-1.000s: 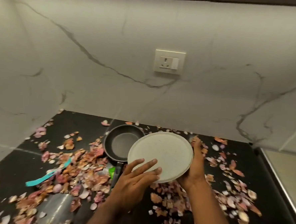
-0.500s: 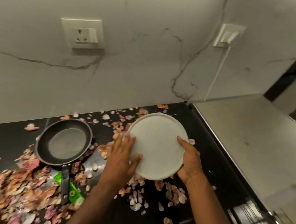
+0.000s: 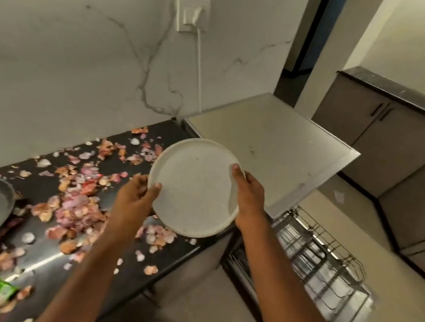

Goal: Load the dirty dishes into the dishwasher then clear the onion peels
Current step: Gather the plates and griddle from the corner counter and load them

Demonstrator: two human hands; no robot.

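Round speckled plate (image 3: pixel 195 187), gripped by left hand (image 3: pixel 136 197), right hand (image 3: pixel 249 195)

Dim, warm indoor light falls from above and leaves the scene yellowish and soft. A bright streak of glare runs across the glossy black table (image 3: pixel 115 274) near its front edge. The wide lens bows straight lines toward the borders. The dishwasher rack (image 3: pixel 324 267) and the lower corners look smeared with motion blur.

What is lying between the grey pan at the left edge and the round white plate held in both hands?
In the head view, scattered pink onion peels on the black counter, and the left hand.
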